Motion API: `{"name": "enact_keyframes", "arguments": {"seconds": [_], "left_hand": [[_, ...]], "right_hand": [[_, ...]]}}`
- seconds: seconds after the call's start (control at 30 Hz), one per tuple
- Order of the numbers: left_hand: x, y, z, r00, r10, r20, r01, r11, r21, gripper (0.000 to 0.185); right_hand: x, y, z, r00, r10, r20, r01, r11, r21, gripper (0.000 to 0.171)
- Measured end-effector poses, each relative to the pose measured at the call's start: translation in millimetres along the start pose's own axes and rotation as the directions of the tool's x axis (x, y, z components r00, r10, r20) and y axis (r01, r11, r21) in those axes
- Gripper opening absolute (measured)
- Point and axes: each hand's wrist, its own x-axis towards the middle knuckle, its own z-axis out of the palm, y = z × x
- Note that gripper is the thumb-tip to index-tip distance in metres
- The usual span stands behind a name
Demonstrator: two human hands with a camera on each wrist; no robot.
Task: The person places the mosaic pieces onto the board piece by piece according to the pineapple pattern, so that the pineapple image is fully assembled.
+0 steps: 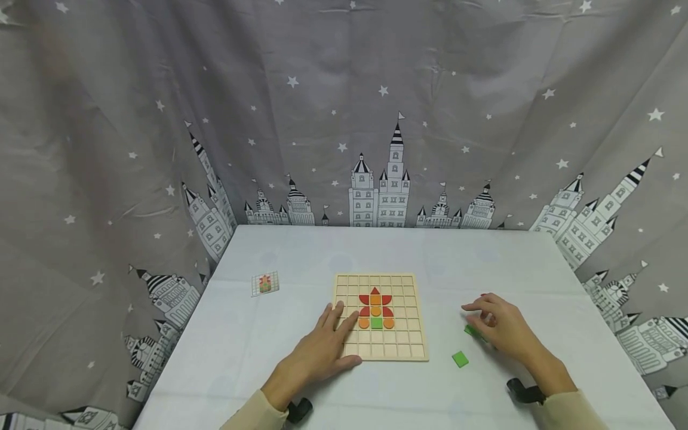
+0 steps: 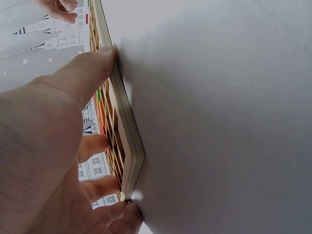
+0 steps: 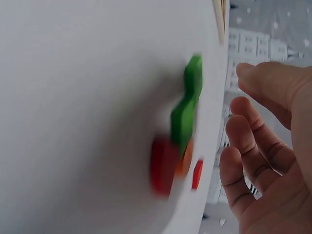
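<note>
A wooden grid board [image 1: 408, 347] lies mid-table, bearing red, orange and green pieces arranged in a figure. My left hand [image 1: 318, 353] rests on its left side with fingers spread. In the left wrist view, the thumb [image 2: 92, 66] touches the board's near edge. My right hand [image 1: 504, 328] hovers right of the board over loose pieces, fingers loosely bent and nothing between them. Under it, the right wrist view shows a blurred green piece [image 3: 183, 119], a red piece [image 3: 163, 166], an orange piece [image 3: 184, 161] and a smaller-looking red piece [image 3: 197, 173].
A green square [image 1: 460, 359] lies between the board and my right forearm. To the board's left, toward the back, is a small card [image 1: 273, 283] printed with a coloured figure on a grid. A grey curtain [image 1: 322, 60] with castles and stars hangs behind the white table [image 1: 226, 352].
</note>
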Motion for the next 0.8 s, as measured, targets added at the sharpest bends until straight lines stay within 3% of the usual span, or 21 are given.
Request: {"name": "enact_keyframes", "arguments": {"seconds": [0.33,0.8], "left_hand": [[0.2,-0.6,2.3,1.0,-0.008,0.003,0.008,1.0,-0.011,0.101],[-0.3,-0.5,1.8,1.0,-0.009,-0.007,0.009,1.0,-0.025,0.1]], "right_hand": [[-16,27,-20,0.976,0.172,0.137,-0.173,0.985,-0.003,0.031],[-19,40,-25,0.957,0.217,0.192,-0.214,0.976,-0.036,0.024]]}}
